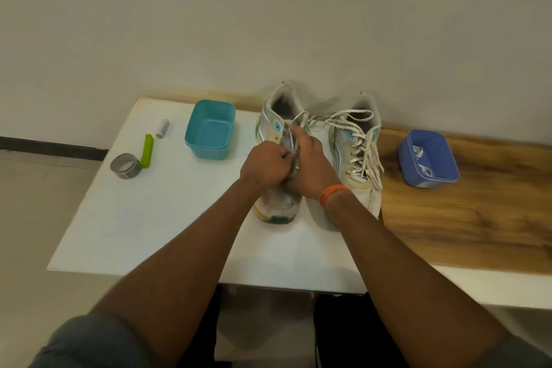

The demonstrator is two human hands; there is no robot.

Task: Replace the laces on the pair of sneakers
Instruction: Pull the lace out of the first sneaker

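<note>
Two worn white and teal sneakers stand side by side on the white table (134, 218), toes toward me. The right sneaker (355, 143) is fully laced with a speckled white lace, its loose ends draped across the top. Both my hands work over the middle of the left sneaker (274, 116). My left hand (264, 166) is curled and pinches at the eyelet area. My right hand (310, 164), with an orange band at the wrist, grips the shoe's side and lace (298, 125), one finger pointing up the tongue. Most of the left shoe's lacing is hidden.
A teal tub (209, 128) sits left of the shoes. Farther left lie a battery (163, 128), a green clip (147, 150) and a tape roll (125, 166). On the wooden surface at right stands a blue tub (428, 158) holding white laces. A wall rises right behind.
</note>
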